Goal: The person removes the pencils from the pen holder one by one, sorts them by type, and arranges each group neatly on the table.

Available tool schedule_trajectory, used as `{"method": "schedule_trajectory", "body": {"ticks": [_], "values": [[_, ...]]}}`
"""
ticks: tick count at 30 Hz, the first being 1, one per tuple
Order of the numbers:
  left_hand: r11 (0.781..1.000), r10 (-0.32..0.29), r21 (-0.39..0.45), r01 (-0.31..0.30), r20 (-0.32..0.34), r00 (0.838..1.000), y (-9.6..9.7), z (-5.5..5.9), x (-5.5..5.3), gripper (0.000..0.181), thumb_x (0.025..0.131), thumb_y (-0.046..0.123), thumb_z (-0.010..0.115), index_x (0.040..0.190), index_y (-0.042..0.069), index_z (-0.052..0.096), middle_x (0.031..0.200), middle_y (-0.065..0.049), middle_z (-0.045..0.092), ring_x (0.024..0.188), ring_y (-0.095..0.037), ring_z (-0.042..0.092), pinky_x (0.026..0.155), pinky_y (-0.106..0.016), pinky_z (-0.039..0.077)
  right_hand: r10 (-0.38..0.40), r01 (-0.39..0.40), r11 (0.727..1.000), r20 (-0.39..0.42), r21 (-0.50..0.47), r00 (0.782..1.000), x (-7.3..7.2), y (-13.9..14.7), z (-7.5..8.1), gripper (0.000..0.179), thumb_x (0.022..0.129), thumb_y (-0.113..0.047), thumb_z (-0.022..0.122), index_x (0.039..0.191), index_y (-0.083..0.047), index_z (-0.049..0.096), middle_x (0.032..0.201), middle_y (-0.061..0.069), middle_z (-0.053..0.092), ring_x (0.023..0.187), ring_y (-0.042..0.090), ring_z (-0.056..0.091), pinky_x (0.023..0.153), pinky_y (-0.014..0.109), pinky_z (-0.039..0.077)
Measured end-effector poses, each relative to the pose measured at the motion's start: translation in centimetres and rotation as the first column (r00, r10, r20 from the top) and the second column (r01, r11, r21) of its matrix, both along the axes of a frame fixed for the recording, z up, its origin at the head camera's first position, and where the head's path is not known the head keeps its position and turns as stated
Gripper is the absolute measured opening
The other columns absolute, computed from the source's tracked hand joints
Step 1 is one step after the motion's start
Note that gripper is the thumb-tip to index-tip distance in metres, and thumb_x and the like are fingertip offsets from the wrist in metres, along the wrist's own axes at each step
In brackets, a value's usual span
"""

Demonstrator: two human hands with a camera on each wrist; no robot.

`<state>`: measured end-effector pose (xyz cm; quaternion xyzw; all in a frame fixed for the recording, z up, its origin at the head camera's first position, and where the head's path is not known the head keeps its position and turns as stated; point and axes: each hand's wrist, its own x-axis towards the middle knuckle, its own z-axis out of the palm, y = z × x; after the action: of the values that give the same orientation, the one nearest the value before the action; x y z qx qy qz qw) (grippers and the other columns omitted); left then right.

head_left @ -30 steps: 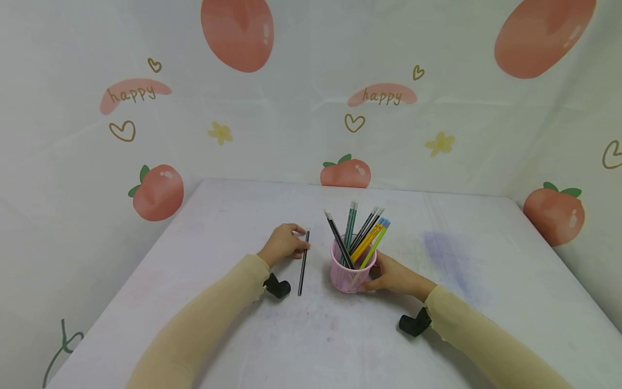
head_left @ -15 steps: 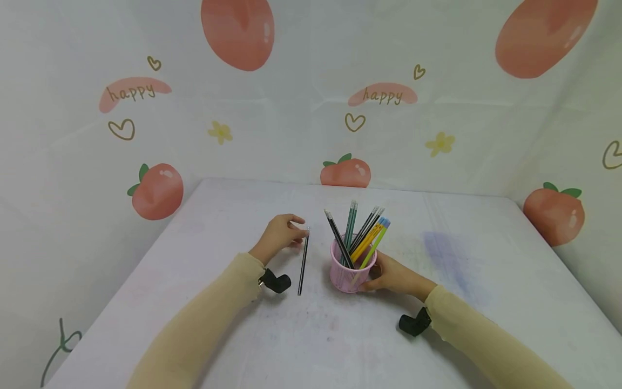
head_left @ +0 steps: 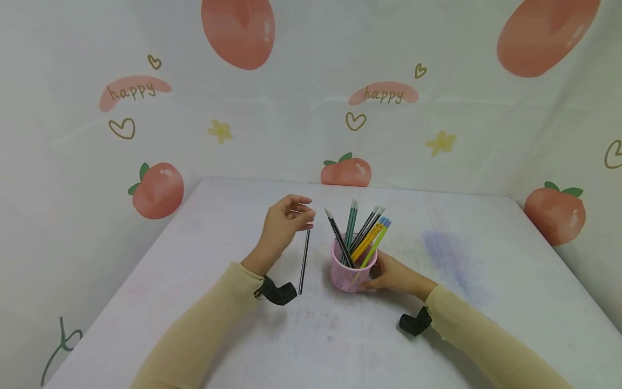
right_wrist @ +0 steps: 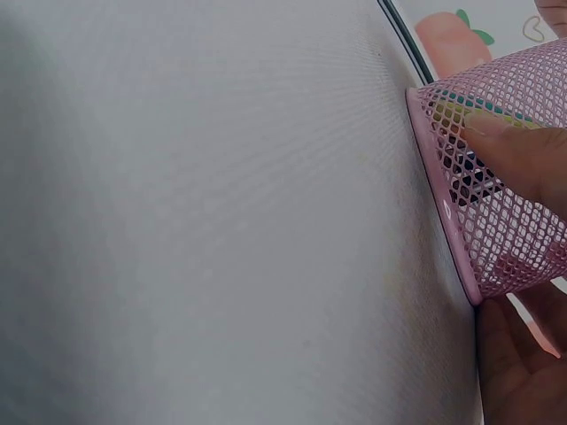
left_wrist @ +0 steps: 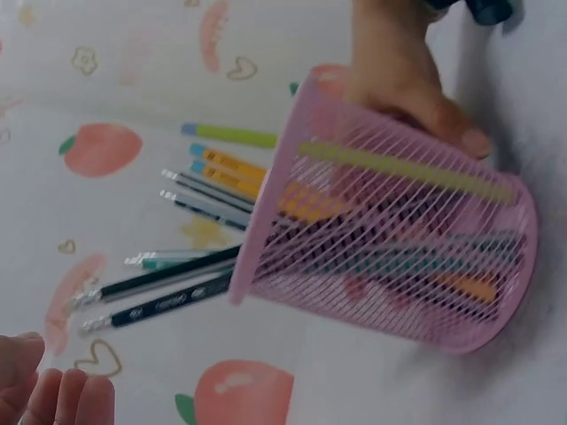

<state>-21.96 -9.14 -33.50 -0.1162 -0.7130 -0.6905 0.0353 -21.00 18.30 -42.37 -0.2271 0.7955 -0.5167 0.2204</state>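
Note:
In the head view my right hand (head_left: 389, 274) grips the lower right side of a pink mesh pencil cup (head_left: 351, 278) standing on the table. Its thumb (right_wrist: 518, 150) presses the mesh in the right wrist view. Black, green and yellow pencils (left_wrist: 168, 297) lean out of the cup, along with a lime-green one. Left of the cup lies a single black pencil (head_left: 304, 262). My left hand (head_left: 284, 224) is raised over its far end, which the fingers hide. At the left wrist view's lower left corner, the loosely bent fingertips (left_wrist: 93, 398) show nothing between them.
A pale cloth-covered table (head_left: 335, 346) with a bluish stain spreads around the cup. Behind it hangs a white printed backdrop (head_left: 291, 135) with peaches, hearts and flowers. Black wrist mounts (head_left: 415, 322) sit at both cuffs.
My left hand has come away from the black pencil, rising up and away along it. The pencil stays where it was. Right hand and cup have not moved.

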Motion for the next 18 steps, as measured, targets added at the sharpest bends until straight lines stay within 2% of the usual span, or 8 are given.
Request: {"method": "schedule_trajectory", "body": {"ticks": [5, 12, 18], "values": [[0.999, -0.032, -0.041, 0.031, -0.019, 0.999, 1.0, -0.5, 0.8, 0.027, 0.090, 0.002, 0.066, 0.116, -0.001, 0.060, 0.098, -0.015, 0.061, 0.081, -0.012, 0.066, 0.078, -0.033, 0.060, 0.004, -0.004, 1.000, -0.001, -0.007, 1.000, 0.0, -0.1, 0.1, 0.096, 0.079, -0.011, 0.080, 0.152, -0.003, 0.019, 0.155, 0.019, 0.029, 0.142, 0.040, 0.028, 0.114, 0.057, 0.023], [0.996, -0.042, -0.077, 0.040, -0.022, 0.999, 2.1, -1.6, 1.0, 0.026, 0.088, 0.002, 0.067, 0.114, 0.002, 0.061, 0.096, -0.015, 0.061, 0.078, -0.013, 0.065, 0.074, -0.033, 0.060, 0.006, -0.006, 1.000, -0.007, -0.009, 1.000, 0.0, -0.2, 0.2, 0.097, 0.078, -0.011, 0.081, 0.152, -0.003, 0.018, 0.154, 0.019, 0.031, 0.142, 0.040, 0.029, 0.115, 0.057, 0.022], [0.994, -0.039, -0.100, 0.037, -0.022, 0.999, 2.9, -2.1, 1.1, 0.026, 0.087, 0.002, 0.069, 0.111, 0.002, 0.060, 0.094, -0.015, 0.062, 0.080, -0.027, 0.066, 0.072, -0.033, 0.060, 0.005, -0.005, 1.000, -0.005, -0.010, 1.000, 0.1, -0.2, 0.2, 0.098, 0.078, -0.011, 0.081, 0.152, -0.003, 0.017, 0.154, 0.019, 0.032, 0.142, 0.039, 0.029, 0.115, 0.056, 0.022]]}}
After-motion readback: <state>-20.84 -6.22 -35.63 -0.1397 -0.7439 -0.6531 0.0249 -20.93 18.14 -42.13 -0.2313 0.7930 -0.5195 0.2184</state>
